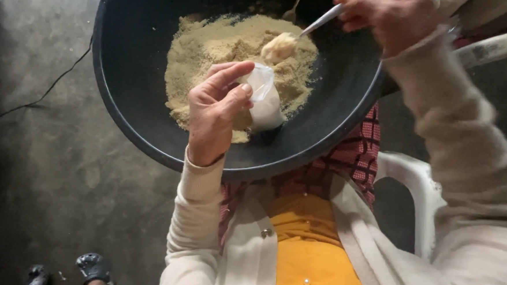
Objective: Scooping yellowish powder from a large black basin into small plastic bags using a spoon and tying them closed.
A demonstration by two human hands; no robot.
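The left hand (214,114) pinches a small clear plastic bag (265,100) by its mouth between thumb and fingers, palm turned toward the body, over the near side of a black basin (131,55). The right hand (387,16) closes its grip on a spoon (311,29), heaped with tan meal, just above the bag. A mound of yellow-tan meal (212,48) fills the basin resting on the lap.

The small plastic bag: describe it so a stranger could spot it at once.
Start at the big dark basin holding tan meal. Over its near side, the left hand pinches a small plastic bag. It alone is translucent white; the spoon is opaque.
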